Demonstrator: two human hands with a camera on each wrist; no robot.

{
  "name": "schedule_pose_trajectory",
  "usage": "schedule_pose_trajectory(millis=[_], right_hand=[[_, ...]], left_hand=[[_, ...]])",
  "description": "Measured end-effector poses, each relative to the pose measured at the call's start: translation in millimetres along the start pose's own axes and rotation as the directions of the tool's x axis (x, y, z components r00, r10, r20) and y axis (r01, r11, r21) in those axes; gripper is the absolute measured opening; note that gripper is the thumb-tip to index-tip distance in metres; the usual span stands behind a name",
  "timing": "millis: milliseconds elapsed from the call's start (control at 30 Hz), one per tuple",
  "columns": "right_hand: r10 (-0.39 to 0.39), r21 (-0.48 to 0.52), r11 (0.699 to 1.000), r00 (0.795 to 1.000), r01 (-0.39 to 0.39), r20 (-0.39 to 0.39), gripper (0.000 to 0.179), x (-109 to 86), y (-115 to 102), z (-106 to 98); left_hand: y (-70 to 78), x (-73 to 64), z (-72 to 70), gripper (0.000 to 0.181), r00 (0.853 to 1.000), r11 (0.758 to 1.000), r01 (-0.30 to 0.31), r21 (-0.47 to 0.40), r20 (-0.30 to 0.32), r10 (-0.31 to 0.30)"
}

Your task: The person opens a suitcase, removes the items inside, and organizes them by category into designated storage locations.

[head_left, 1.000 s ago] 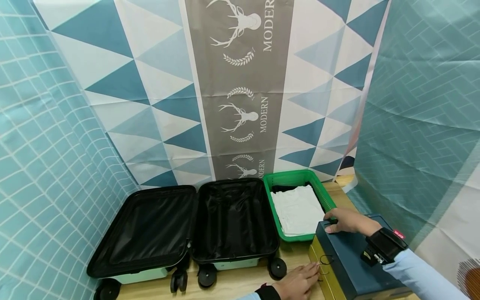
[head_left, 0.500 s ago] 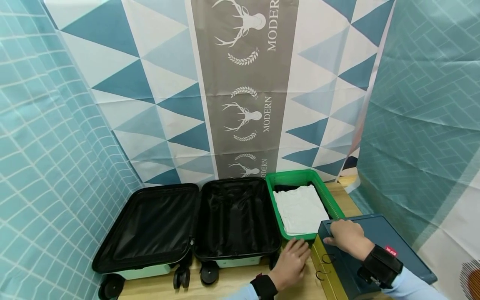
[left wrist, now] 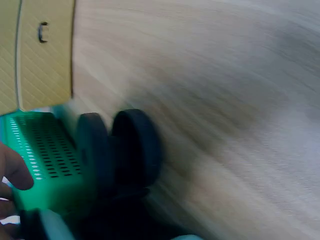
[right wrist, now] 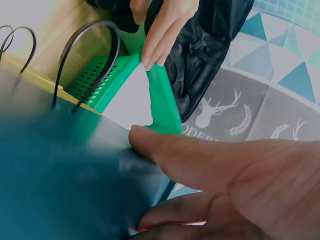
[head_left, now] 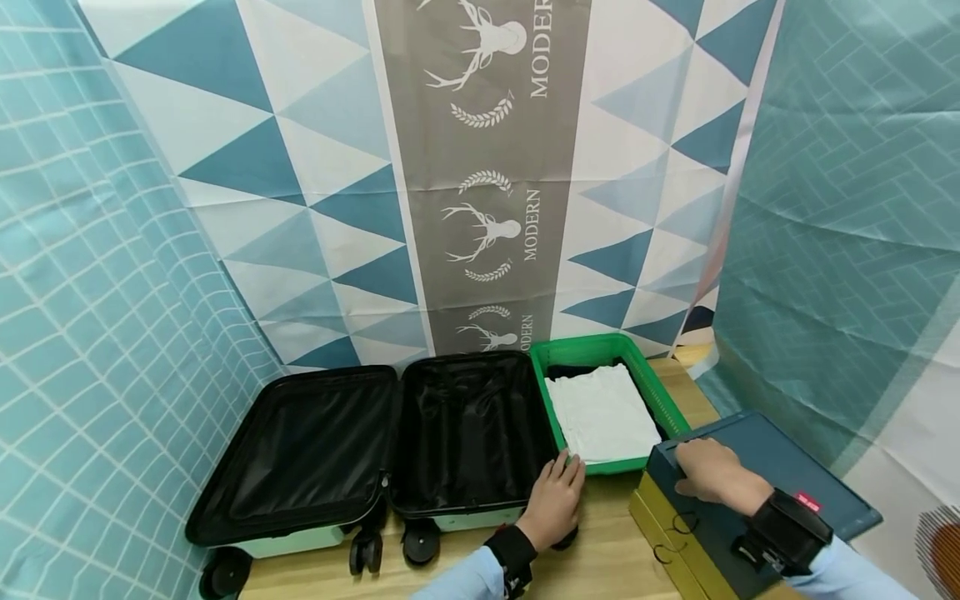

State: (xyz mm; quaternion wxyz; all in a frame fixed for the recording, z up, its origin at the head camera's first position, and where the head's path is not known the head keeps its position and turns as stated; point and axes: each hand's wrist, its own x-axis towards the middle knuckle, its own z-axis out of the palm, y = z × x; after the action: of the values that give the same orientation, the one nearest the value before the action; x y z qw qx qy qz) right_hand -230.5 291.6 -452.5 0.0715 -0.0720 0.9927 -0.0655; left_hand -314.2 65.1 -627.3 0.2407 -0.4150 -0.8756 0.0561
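My left hand (head_left: 553, 504) is at the near-left corner of a green plastic basket (head_left: 662, 398). In the right wrist view, its fingers (right wrist: 162, 35) bend over the basket rim, with the thumb on the outer side. White folded cloth (head_left: 603, 412) lies in the basket above something dark. My right hand (head_left: 716, 475) grips the far-left corner of a dark blue box (head_left: 780, 467), thumb on one face and fingers round the other. Gold drawer fronts (head_left: 667, 533) with black ring pulls (head_left: 684, 523) face left on the box.
A suitcase lies spread open left of the basket, its black-lined left half (head_left: 300, 454) and right half (head_left: 476, 433) side by side. Its black wheels (head_left: 420, 542) stick out toward me. Patterned curtains (head_left: 480, 167) hang close behind the wooden table (head_left: 607, 567).
My left hand has moved from the drawer fronts up and left to the basket corner. My right hand's fingers have curled round the box corner, and the box has shifted slightly right.
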Motion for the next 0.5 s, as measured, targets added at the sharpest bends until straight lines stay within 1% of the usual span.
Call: schedule_pose_trajectory(millis=[133,233,367,500], right_hand=[[0.015,-0.001,1.0,1.0,-0.015,-0.023,0.026,-6.0,12,3],[0.015,0.027,1.0,1.0,-0.015,-0.024,0.034,-10.4,23,2],[0.022,0.061,0.998,1.0,-0.022,0.004,0.043,-13.3,35,-1],[0.037,0.091,0.995,0.997,-0.043,0.061,0.062,-12.7,48,0]], left_hand=[[-1.4,-4.2,5.2,0.075,1.0,1.0,-0.022,-0.018,-0.015,0.022],[-1.6,-3.2,6.1,0.08,1.0,0.999,-0.024,-0.035,-0.019,0.024],[-2.6,-1.3,5.9,0.074,0.998,0.998,-0.024,-0.055,-0.051,0.021],[-3.5,-2.6,4.6,0.064,0.997,0.996,-0.015,-0.088,-0.076,0.008]])
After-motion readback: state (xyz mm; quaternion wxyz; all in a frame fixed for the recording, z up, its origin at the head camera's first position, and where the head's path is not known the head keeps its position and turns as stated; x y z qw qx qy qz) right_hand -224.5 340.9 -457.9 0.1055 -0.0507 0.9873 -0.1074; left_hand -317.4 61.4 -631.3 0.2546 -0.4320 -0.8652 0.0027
